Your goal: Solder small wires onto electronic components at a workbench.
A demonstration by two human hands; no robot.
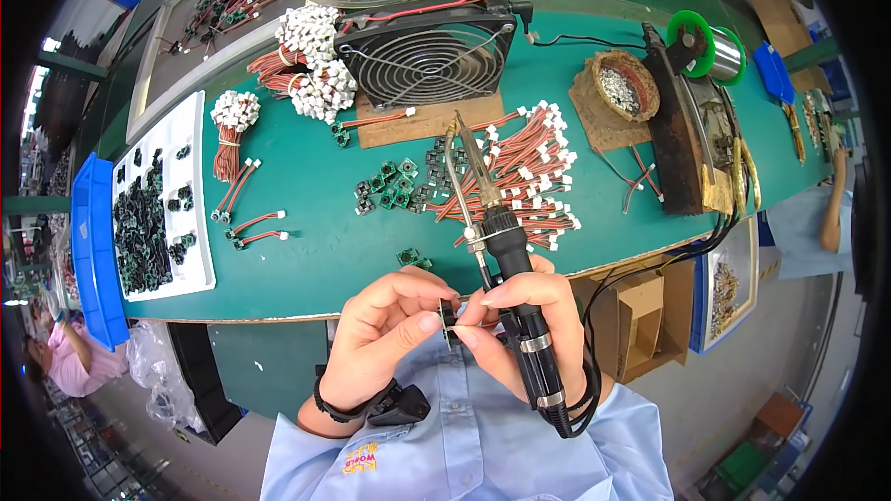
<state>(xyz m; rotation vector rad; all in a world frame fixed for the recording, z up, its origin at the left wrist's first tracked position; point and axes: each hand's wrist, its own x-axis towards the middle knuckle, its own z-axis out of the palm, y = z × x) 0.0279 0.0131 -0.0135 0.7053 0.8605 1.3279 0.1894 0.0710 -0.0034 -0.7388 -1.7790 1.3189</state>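
Beside the near tabletop [316,260] edge, the nearly closed left hand [382,334] pinches a circuit board [446,321]; the curled right hand [557,303] (fingertips there too) grips a soldering iron [506,241].

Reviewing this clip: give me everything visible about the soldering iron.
The soldering iron has a black, plastic-looking handle and a discoloured metal barrel narrowing to the tip. A thin metal tube, curved near its end, runs alongside it. Two metal clamp bands ring the lower handle, and black cables run from its lower end. The right hand holds it tilted, tip pointing away from the wearer, toward the fan. Whether it is hot cannot be seen.
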